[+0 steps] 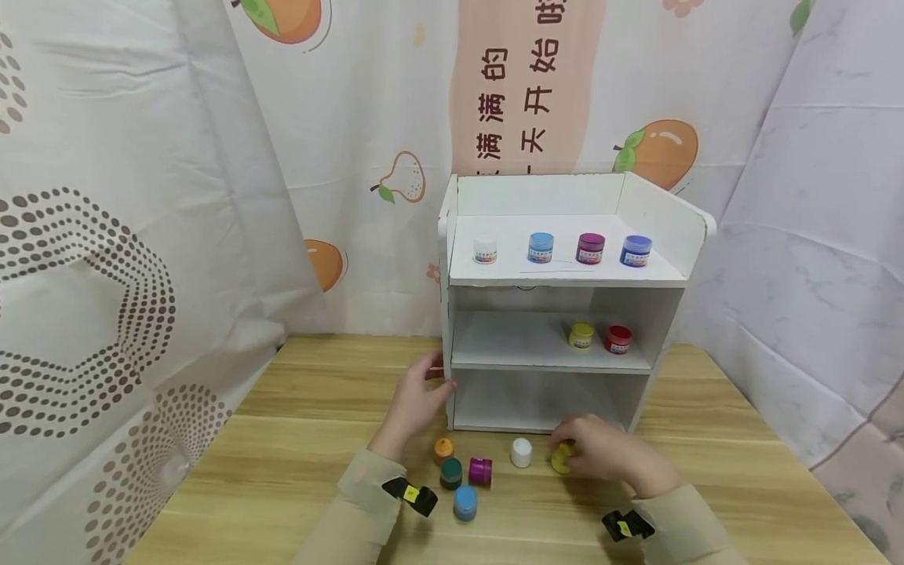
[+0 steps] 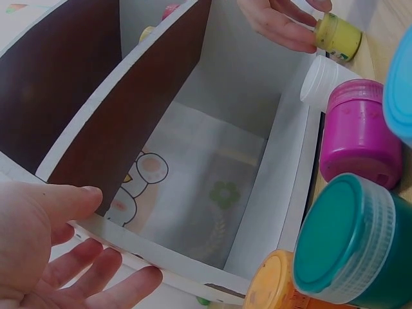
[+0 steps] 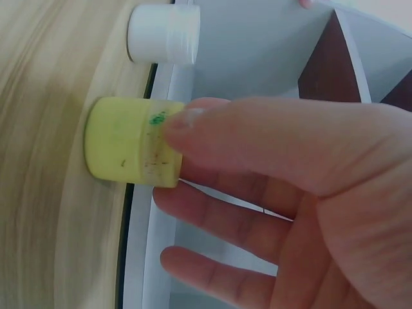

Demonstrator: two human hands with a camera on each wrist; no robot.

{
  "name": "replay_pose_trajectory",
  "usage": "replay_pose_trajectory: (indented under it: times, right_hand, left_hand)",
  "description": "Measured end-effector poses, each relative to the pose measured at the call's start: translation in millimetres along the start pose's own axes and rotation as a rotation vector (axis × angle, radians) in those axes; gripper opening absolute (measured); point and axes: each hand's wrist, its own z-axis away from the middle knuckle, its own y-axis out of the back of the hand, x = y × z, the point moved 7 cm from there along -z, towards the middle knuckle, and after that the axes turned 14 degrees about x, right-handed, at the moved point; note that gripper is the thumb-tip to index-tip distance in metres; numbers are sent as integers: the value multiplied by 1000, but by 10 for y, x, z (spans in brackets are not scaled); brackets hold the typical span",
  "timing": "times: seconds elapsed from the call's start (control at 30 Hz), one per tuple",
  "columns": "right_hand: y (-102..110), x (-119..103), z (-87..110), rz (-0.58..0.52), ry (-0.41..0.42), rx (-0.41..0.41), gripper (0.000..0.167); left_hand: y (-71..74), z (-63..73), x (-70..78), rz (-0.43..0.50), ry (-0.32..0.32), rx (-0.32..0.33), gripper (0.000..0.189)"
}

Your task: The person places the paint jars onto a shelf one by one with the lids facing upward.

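Note:
A yellow paint jar (image 3: 132,138) stands on the table before the shelf's lower front. My right hand (image 1: 596,449) pinches its lid between thumb and fingers, partly covering it in the head view. To its left is a white jar (image 1: 521,453). My left hand (image 1: 415,400) is at the left side panel of the white shelf unit (image 1: 551,271), its thumb at the front edge and its straight, spread fingers along the outside. Nearest that hand are an orange jar (image 1: 443,449), a dark green jar (image 1: 450,474), a purple jar (image 1: 480,471) and a light blue jar (image 1: 465,502).
On the top shelf stand a white jar (image 1: 485,250), a light blue jar (image 1: 541,247), a purple jar (image 1: 590,248) and a dark blue jar (image 1: 636,250). The middle shelf bears a yellow jar (image 1: 581,336) and a red jar (image 1: 617,339). A printed curtain (image 1: 367,94) hangs behind.

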Motion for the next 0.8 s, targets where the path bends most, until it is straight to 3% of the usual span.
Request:
replay_pose_trajectory:
  times: [0.4, 0.8]
  right_hand:
    - [48, -45, 30, 27, -57, -33, 39]
    - [14, -20, 18, 9, -79, -50, 29]
  left_hand:
    - [-5, 6, 10, -6, -5, -2, 55]
    - [0, 2, 32, 6, 2, 1, 55]
